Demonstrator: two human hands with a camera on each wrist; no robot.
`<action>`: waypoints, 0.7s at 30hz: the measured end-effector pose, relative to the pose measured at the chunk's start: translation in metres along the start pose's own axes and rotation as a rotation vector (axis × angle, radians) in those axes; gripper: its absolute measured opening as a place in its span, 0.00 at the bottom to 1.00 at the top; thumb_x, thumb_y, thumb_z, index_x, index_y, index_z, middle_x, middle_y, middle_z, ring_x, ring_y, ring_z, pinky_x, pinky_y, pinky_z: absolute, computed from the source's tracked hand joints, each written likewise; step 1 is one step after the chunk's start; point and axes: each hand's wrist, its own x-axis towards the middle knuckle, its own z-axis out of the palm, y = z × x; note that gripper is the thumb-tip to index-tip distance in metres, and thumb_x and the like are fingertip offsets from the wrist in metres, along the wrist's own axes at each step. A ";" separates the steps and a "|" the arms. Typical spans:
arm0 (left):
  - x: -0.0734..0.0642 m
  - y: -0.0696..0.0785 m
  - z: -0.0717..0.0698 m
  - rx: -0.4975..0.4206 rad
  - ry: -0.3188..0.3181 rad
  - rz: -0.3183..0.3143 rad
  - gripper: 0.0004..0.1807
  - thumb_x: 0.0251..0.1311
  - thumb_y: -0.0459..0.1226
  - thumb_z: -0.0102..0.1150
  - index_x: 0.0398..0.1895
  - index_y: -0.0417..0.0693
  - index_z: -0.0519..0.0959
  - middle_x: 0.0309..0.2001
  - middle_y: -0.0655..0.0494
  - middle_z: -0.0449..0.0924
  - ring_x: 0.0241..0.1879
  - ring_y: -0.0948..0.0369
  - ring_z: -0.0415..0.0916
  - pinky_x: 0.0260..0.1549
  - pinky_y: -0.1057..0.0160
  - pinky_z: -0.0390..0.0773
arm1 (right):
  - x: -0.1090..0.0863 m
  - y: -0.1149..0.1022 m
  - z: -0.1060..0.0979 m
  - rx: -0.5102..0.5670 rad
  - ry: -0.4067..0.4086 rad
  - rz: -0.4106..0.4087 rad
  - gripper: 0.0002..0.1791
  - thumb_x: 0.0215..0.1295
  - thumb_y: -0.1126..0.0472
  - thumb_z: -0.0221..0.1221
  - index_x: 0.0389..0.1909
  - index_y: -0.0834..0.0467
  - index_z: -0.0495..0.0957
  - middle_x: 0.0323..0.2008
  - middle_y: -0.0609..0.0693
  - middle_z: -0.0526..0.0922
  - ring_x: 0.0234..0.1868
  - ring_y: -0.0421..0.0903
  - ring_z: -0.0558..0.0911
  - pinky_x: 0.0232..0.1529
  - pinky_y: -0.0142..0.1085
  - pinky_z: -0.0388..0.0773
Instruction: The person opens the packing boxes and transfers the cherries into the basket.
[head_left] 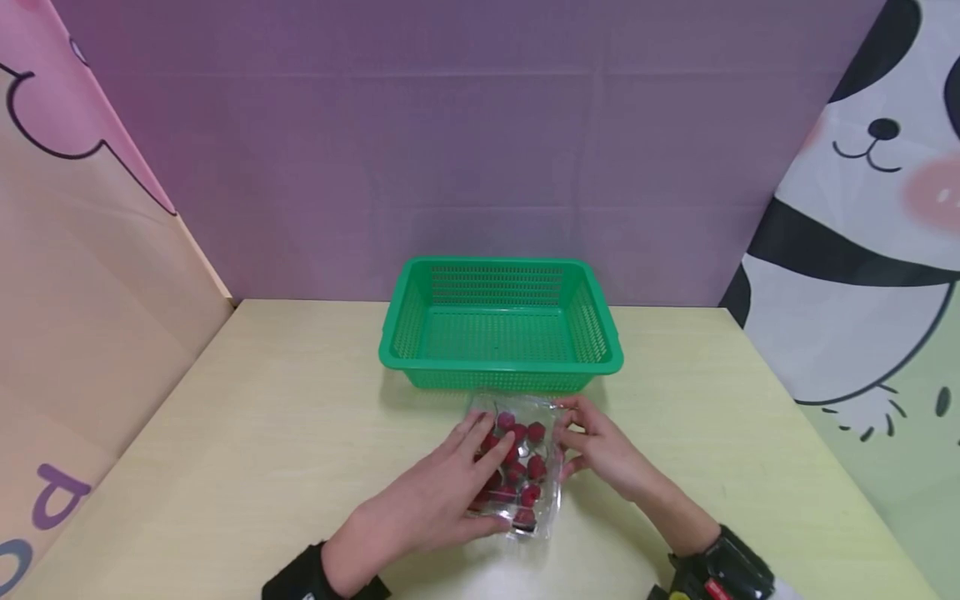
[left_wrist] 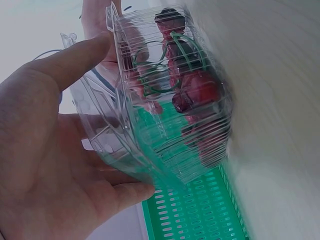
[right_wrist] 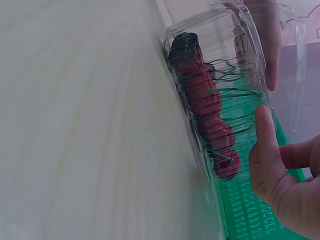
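Observation:
A clear plastic box of red cherries sits on the table just in front of the green basket; green stems show through its wall in both wrist views. My left hand lies over the lid with its fingers spread and fairly straight, the thumb near the close edge. In the left wrist view a gap shows between the lid and the rim. My right hand is at the box's right edge, its thumb and bent fingers pinching the rim. In the right wrist view one fingertip touches that rim.
A green plastic basket with slotted walls stands behind the box, close to the back of the pale wooden table. A purple cloth hangs behind the table. Printed panels flank it, one with a panda on the right.

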 end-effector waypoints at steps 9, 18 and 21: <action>-0.001 0.000 -0.002 -0.012 -0.013 0.009 0.50 0.64 0.63 0.62 0.80 0.44 0.59 0.79 0.36 0.50 0.79 0.41 0.43 0.69 0.49 0.64 | 0.001 0.000 -0.002 -0.018 0.003 0.004 0.19 0.78 0.68 0.51 0.64 0.69 0.61 0.46 0.68 0.74 0.38 0.52 0.81 0.32 0.47 0.87; 0.000 0.000 -0.003 -0.013 -0.012 0.019 0.50 0.64 0.62 0.63 0.79 0.42 0.60 0.78 0.35 0.51 0.78 0.39 0.46 0.68 0.49 0.66 | 0.000 0.000 -0.002 -0.004 0.009 0.007 0.19 0.77 0.68 0.51 0.63 0.70 0.61 0.45 0.66 0.75 0.37 0.51 0.81 0.32 0.46 0.87; 0.000 0.000 -0.003 -0.009 -0.010 0.022 0.50 0.64 0.62 0.63 0.79 0.42 0.60 0.78 0.35 0.52 0.78 0.39 0.47 0.68 0.49 0.67 | 0.000 -0.001 -0.002 -0.005 0.013 0.007 0.19 0.78 0.68 0.50 0.63 0.71 0.61 0.44 0.65 0.75 0.37 0.51 0.81 0.31 0.46 0.87</action>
